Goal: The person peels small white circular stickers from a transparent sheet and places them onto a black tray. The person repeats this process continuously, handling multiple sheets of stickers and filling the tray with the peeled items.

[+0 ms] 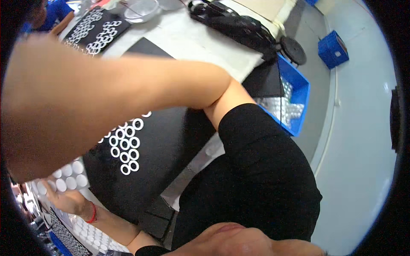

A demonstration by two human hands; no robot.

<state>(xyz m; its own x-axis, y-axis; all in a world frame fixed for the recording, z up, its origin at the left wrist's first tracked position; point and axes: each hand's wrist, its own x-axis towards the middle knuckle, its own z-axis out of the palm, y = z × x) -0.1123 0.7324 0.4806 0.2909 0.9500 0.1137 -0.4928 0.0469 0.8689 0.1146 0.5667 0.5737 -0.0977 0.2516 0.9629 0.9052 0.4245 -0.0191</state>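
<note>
At the lower left, my left hand (pixel 69 202) rests by the sheet of white discs (pixel 71 182), fingertips at its lower edge; I cannot tell whether they pinch it or merely touch. The sheet lies just above and beside those fingers. My right forearm (pixel 149 81) crosses from upper center to the left rim; its fingers are out of sight, so their state I cannot tell. The white rings (pixel 129 143) lie up and right of my left fingers, in a cluster running roughly top to bottom, its upper end behind my forearm. Rightward, the black board (pixel 171 141) offers the most room, up to its slanting right edge. The blue crate (pixel 302 102) sits well apart at the right.
</note>
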